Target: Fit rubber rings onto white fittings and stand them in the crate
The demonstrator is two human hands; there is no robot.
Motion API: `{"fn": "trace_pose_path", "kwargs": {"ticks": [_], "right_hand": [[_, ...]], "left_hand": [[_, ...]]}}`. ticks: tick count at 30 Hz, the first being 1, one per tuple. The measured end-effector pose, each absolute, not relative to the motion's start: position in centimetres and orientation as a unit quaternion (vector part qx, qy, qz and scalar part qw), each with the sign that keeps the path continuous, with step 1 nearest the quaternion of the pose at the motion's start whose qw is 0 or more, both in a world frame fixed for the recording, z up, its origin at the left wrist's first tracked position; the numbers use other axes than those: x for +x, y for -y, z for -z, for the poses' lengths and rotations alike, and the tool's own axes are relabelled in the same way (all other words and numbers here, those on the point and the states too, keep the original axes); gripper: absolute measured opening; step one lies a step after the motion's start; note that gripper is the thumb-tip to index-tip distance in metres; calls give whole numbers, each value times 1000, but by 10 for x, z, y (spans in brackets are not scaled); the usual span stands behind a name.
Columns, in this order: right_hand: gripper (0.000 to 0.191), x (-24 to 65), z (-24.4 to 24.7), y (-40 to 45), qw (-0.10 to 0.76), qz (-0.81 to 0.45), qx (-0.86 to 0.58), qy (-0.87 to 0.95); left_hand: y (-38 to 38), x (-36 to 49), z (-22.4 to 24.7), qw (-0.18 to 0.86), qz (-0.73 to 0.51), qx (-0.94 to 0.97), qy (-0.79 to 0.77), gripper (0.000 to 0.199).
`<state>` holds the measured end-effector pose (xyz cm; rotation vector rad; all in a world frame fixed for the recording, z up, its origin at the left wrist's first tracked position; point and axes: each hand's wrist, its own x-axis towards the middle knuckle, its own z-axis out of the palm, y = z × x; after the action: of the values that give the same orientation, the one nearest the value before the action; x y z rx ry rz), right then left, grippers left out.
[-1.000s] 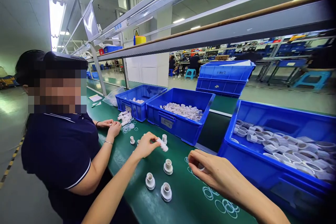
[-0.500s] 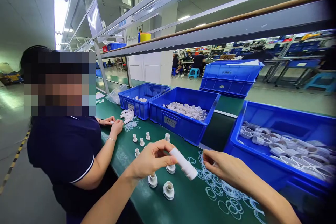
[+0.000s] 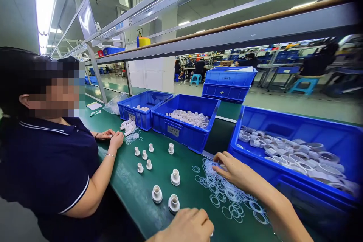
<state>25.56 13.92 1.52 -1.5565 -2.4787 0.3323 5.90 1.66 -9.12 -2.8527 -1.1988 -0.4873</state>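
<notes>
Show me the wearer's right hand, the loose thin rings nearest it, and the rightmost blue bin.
Right hand (image 3: 235, 169): head view, on the back of the hand.
Loose thin rings (image 3: 224, 190): head view, on the dense part of the pile.
Rightmost blue bin (image 3: 309, 193): head view, on its front wall.

The bottom edge is cutting off the left hand (image 3: 190, 224), whose curled fingers are hiding nearly all of a white piece (image 3: 211, 234), leaving its shape unclear. The right hand (image 3: 219, 164) is covering part of the thin rings (image 3: 221, 189), and whether its fingertips are pinching one cannot be told. The co-worker's hands (image 3: 116, 141) are concealing most of something too small to identify. Dark shadow is swallowing the far right end of the large bin (image 3: 309, 200), and the middle bin's label (image 3: 172, 131) is showing unreadably small print.
</notes>
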Motion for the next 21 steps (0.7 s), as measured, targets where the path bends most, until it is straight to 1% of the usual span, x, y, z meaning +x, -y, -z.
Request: {"fn": "trace_pose_path", "kwargs": {"ticks": [2, 3, 5, 7, 10, 13, 16, 19, 21], "right_hand": [[23, 252, -20, -126, 164, -175, -491, 837], [23, 250, -22, -117, 180, -215, -475, 834], [21, 246, -25, -97, 170, -282, -460, 824], [20, 243, -24, -78, 156, -316, -461, 815], [27, 241, -17, -52, 169, -317, -495, 791], [33, 238, -9, -28, 200, -290, -559, 750], [34, 233, -4, -7, 251, -288, -598, 705], [33, 230, -1, 8, 311, -312, -590, 677], [31, 230, 3, 13, 333, -341, -586, 655]], "left_hand": [[-18, 65, 113, 6, 164, -901, 402, 18], [-17, 67, 118, -13, 182, -894, 409, 21], [-16, 66, 121, -69, 231, -877, 416, 30], [-14, 62, 120, -131, 282, -856, 414, 38], [-11, 58, 122, -214, 335, -824, 403, 51], [-9, 56, 128, -269, 350, -805, 396, 62], [-9, 54, 133, -287, 351, -801, 391, 60], [-8, 53, 133, -296, 360, -796, 386, 58], [-8, 52, 131, -299, 375, -787, 389, 58]]}}
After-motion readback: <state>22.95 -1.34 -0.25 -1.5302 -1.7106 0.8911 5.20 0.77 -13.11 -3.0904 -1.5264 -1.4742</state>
